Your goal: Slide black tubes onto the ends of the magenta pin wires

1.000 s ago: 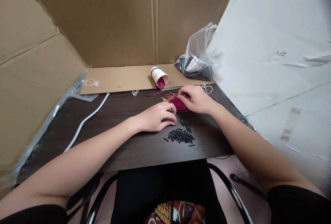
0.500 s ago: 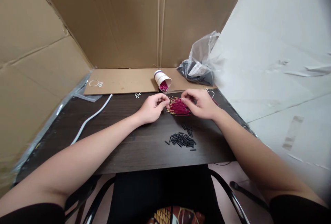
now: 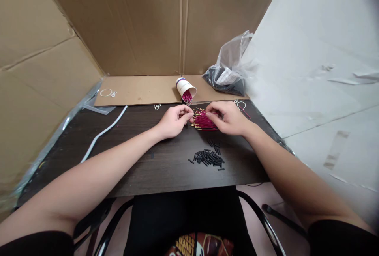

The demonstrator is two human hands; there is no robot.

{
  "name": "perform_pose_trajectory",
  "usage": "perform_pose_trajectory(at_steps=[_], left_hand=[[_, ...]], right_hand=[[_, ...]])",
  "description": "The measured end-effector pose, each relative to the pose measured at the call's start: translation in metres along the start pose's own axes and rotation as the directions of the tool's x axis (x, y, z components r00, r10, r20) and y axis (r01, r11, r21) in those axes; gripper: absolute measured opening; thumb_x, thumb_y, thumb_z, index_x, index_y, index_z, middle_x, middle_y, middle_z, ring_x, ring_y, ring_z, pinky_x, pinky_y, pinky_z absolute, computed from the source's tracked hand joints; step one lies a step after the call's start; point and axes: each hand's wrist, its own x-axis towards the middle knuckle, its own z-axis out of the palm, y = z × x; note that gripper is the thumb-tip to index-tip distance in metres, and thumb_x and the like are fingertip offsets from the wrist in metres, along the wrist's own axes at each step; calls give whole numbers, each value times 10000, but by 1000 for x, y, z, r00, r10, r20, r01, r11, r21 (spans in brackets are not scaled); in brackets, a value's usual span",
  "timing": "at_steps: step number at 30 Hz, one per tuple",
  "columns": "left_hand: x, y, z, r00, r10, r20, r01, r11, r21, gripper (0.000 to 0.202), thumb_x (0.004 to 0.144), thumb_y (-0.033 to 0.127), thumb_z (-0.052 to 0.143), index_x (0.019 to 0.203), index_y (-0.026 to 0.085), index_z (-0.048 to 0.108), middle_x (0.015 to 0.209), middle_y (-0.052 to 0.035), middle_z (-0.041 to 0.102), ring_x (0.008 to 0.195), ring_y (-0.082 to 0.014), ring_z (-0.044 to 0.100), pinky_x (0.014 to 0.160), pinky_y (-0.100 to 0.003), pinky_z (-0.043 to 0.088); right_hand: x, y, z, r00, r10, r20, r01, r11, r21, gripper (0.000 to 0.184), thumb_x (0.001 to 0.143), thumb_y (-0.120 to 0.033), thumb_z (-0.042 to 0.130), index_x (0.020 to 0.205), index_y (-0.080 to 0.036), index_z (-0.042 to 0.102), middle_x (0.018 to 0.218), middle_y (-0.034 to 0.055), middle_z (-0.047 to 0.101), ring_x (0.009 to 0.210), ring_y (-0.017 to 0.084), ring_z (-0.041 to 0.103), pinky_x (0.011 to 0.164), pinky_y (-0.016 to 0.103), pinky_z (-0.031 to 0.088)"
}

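Note:
A pile of thin magenta wires (image 3: 205, 122) with yellowish ends lies on the dark table between my hands. My left hand (image 3: 175, 121) is closed in a pinch at the wires' left ends; whatever sits between its fingertips is too small to make out. My right hand (image 3: 227, 117) hovers over the right side of the pile, thumb and forefinger pinched on what looks like one magenta wire. Nearer to me is a heap of short black tubes (image 3: 209, 157), with a few lying loose around it.
A white paper cup (image 3: 181, 83) lies tipped on a cardboard strip (image 3: 142, 90), more magenta wires inside. A clear bag (image 3: 226, 78) of black pieces rests at back right. White rubber bands (image 3: 157, 107) and a pale tube (image 3: 102, 133) lie leftward. Cardboard walls (image 3: 142, 23) enclose the table.
My right hand has shifted slightly left over the wires. My left hand stays pinched at nearly the same place, and the view has tilted a little.

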Motion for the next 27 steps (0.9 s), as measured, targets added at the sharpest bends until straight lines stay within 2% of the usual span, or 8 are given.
perform_pose_trajectory(at_steps=[11,27], left_hand=[[0,1,-4,999,-34,30,33,999,14,171,960,273,777,1062,150,840,890,-79,798,717,-152,643,724,-330,568],[0,3,-2,999,-50,-10,50,999,8,155,924,272,815,1020,155,849,846,-69,792,692,-147,627,678,-307,529]], right_hand=[[0,0,-1,1000,-2,23,2,1000,-25,138,1036,-271,606,946,-200,683,782,17,673,677,160,552,676,332,421],[0,3,0,1000,-4,28,4,1000,-12,125,1017,-266,612,937,-200,681,783,18,677,682,163,547,679,332,413]])
